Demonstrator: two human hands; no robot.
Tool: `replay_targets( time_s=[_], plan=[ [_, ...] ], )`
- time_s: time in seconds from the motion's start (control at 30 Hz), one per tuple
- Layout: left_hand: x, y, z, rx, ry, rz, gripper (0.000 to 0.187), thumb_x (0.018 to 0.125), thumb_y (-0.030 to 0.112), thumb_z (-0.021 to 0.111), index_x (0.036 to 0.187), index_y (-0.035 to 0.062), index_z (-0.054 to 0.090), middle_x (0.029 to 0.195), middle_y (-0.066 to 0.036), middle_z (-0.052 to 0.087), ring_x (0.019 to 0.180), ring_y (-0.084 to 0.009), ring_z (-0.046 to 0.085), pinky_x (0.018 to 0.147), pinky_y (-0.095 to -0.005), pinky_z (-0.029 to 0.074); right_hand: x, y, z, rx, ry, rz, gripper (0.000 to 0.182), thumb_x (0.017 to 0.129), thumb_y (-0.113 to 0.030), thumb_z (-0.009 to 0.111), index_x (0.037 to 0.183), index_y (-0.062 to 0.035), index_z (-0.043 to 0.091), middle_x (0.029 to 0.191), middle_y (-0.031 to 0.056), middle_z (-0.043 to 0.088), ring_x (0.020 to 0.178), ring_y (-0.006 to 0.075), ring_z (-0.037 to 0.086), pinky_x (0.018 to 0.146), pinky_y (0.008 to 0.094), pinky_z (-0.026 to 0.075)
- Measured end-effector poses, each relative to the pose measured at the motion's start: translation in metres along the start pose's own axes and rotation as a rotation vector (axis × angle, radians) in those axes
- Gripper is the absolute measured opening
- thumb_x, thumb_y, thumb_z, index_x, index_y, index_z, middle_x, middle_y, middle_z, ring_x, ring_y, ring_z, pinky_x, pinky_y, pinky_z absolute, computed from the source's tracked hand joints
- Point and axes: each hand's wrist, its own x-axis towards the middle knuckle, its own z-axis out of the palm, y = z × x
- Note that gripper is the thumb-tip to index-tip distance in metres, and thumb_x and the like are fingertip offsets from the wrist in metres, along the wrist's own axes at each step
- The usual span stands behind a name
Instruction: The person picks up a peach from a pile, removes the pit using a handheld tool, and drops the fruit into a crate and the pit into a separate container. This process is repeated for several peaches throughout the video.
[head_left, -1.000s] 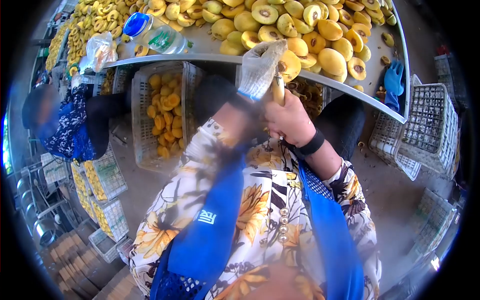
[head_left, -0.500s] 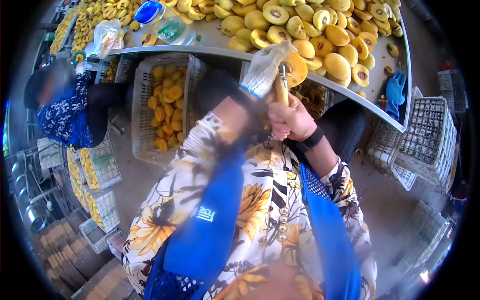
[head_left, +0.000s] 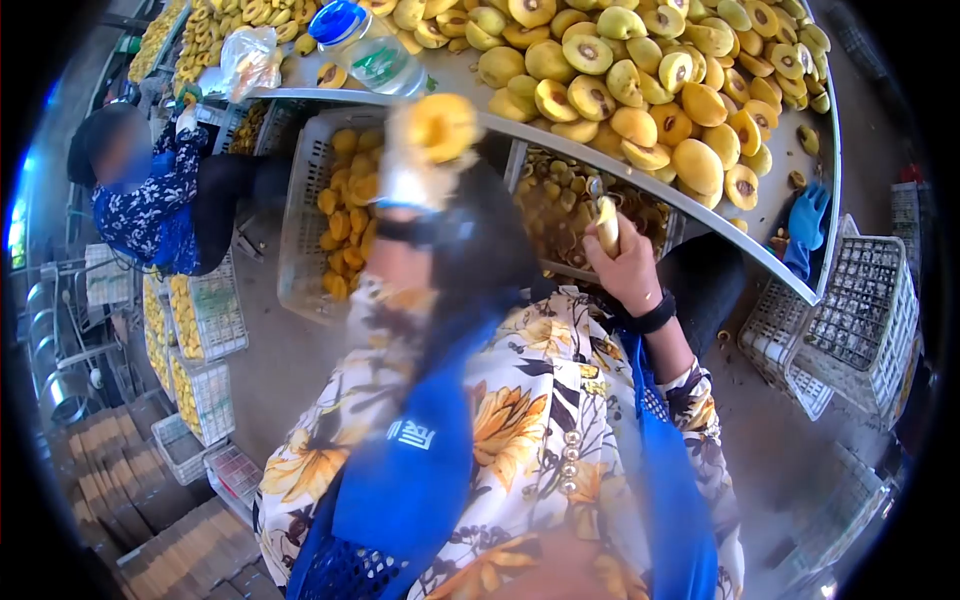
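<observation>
My left hand (head_left: 405, 172), in a pale knitted glove and smeared by motion, holds a yellow peach half (head_left: 441, 128) with a hollow in its cut face. It is above the right side of a white crate (head_left: 300, 235) of pitted peach halves. My right hand (head_left: 630, 268) is bare and closed around the wooden handle of a pitting spoon (head_left: 607, 228), whose small metal tip points up. Beneath that tip, under the table edge, a container holds brown pits and scraps (head_left: 560, 195). Cut peach halves (head_left: 640, 120), many with pits in, are heaped on the metal table (head_left: 470, 115).
On the table stand a blue-lidded clear jar (head_left: 375, 50) and a plastic bag (head_left: 250, 62). Blue gloves (head_left: 803, 225) hang over its right corner. White crates (head_left: 860, 300) are stacked at right. A co-worker (head_left: 150, 200) sits at left beside more filled crates (head_left: 200, 320).
My left hand has swung left with the peach half, away from the spoon and toward the crate. My right hand has dropped slightly and moved right, still gripping the spoon.
</observation>
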Motion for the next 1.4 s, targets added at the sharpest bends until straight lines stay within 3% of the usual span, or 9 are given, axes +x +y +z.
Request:
replay_targets(
  time_s=[0.2,0.37,0.5,0.63,0.8,0.97,1.07,1.23,1.4],
  plan=[
    [-0.01,0.061,-0.092,1.581,0.871,0.562,0.048,0.079,0.046,0.058,0.107,0.0062,0.061,0.107,-0.013,0.062,0.097,-0.0235,0.059,0.081,-0.0321,0.046,-0.009,0.027,0.01,-0.168,-0.053,0.142,0.025,0.077,-0.019,0.061,0.092,-0.0005,0.055,0.071,0.0215,0.059,0.069,0.0369,0.059,0.063,0.038,0.047],
    [0.02,0.009,0.047,1.705,0.349,0.62,0.054,0.079,0.056,0.05,0.106,0.0102,0.059,0.094,-0.017,0.063,0.089,-0.0344,0.06,0.076,-0.0412,0.047,0.002,0.015,0.022,-0.093,-0.074,0.122,0.023,0.077,-0.018,0.061,0.091,0.0001,0.054,0.074,0.0219,0.059,0.069,0.0355,0.06,0.064,0.0371,0.047],
    [0.073,-0.043,0.11,1.966,0.154,0.257,0.05,0.077,0.054,0.053,0.093,0.0071,0.062,0.092,-0.018,0.063,0.09,-0.0301,0.061,0.076,-0.0407,0.048,0.001,0.006,0.016,-0.083,-0.025,0.107,0.023,0.077,-0.019,0.062,0.088,0.0001,0.053,0.072,0.0217,0.059,0.068,0.0355,0.06,0.061,0.0379,0.047],
    [0.109,-0.044,0.089,1.393,0.04,0.173,0.042,0.066,0.03,0.073,0.091,-0.0016,0.061,0.073,-0.013,0.063,0.058,-0.0188,0.061,0.052,-0.0287,0.049,0.003,0.004,0.014,-0.106,0.026,0.126,0.023,0.078,-0.019,0.061,0.088,0.0001,0.054,0.071,0.0225,0.058,0.067,0.0369,0.06,0.06,0.0399,0.046],
    [0.059,-0.034,0.089,0.932,0.173,0.31,0.035,0.068,0.018,0.072,0.091,-0.0035,0.057,0.074,-0.012,0.061,0.062,-0.0149,0.06,0.045,-0.0272,0.046,0.036,-0.031,0.01,-0.11,0.248,0.109,0.045,0.076,-0.027,0.065,0.107,0.0028,0.05,0.084,0.0237,0.061,0.076,0.0381,0.061,0.068,0.0371,0.048],
    [-0.008,-0.02,0.107,0.637,-0.088,0.168,0.032,0.078,0.018,0.065,0.1,0.0003,0.05,0.085,-0.007,0.058,0.07,-0.0126,0.057,0.056,-0.0251,0.048,0.075,-0.042,0.016,0.236,0.258,0.016,0.044,0.077,-0.028,0.062,0.108,0.0006,0.049,0.092,0.0213,0.06,0.084,0.0331,0.06,0.072,0.0364,0.047],
    [-0.011,-0.031,0.108,0.487,-0.232,0.266,0.034,0.084,0.023,0.061,0.109,0.0044,0.05,0.096,-0.005,0.058,0.084,-0.0135,0.056,0.069,-0.0243,0.047,0.075,-0.053,0.014,0.139,0.332,-0.192,0.034,0.083,-0.02,0.062,0.106,0.002,0.049,0.084,0.0058,0.061,0.078,0.0155,0.06,0.065,0.0278,0.048],
    [-0.007,-0.048,0.116,0.326,-0.083,0.165,0.048,0.095,0.044,0.031,0.105,0.0039,0.056,0.096,-0.005,0.057,0.086,-0.0122,0.054,0.076,-0.0252,0.045,0.06,-0.075,0.005,-0.013,0.287,0.089,0.037,0.077,-0.024,0.065,0.102,-0.0008,0.049,0.079,0.024,0.059,0.075,0.0389,0.059,0.065,0.0393,0.046],
    [0.002,-0.059,0.116,0.262,-0.045,0.296,0.04,0.093,0.038,0.043,0.098,0.0015,0.058,0.086,-0.004,0.059,0.075,-0.0104,0.055,0.067,-0.0242,0.046,0.037,-0.068,0.005,-0.262,0.103,-0.05,0.032,0.078,-0.018,0.06,0.1,0.0001,0.046,0.078,0.0277,0.057,0.078,0.0449,0.055,0.065,0.0441,0.045]
  ],
)
